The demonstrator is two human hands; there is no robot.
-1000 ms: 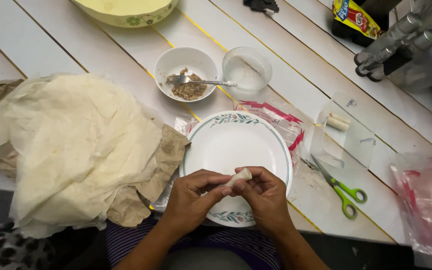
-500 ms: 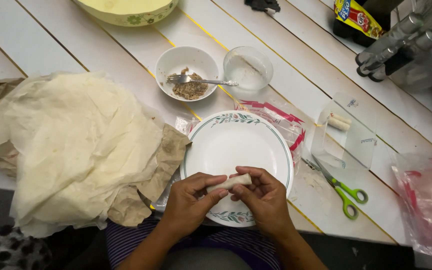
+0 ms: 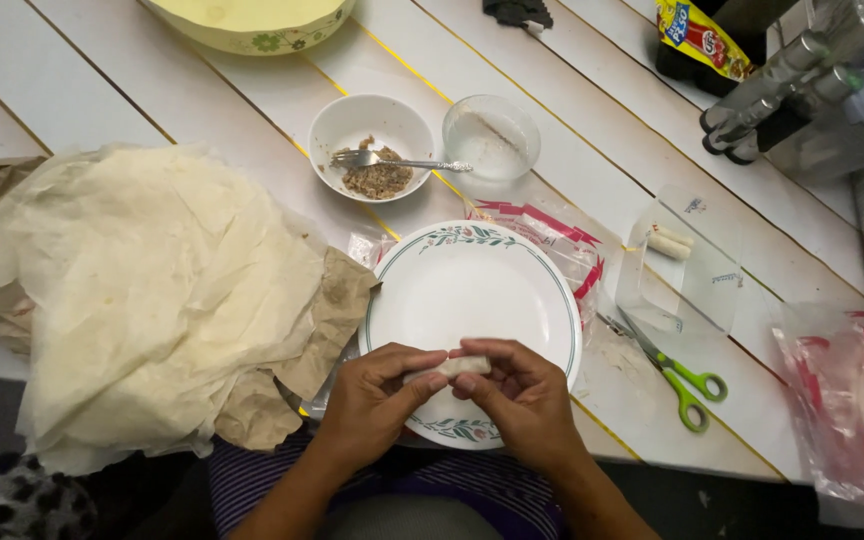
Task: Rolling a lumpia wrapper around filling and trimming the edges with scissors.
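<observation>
Both hands worked a small pale roll (image 3: 449,368) just above the near rim of the white plate (image 3: 472,290). Left hand (image 3: 372,400) & right hand (image 3: 522,395) had fingers clamped on the roll's ends, thumbs on top. To do it well, prob. keep the wrap tight w/ even pressure so the filling stays in. Stack of thin wrapper sheets (image 3: 142,290) lay to the left on the bench (image 3: 102,90); bowl of filling w/ fork (image 3: 372,150) beyond. Roll's seam & ends hidden by fingers; can't tell if sealed.
</observation>
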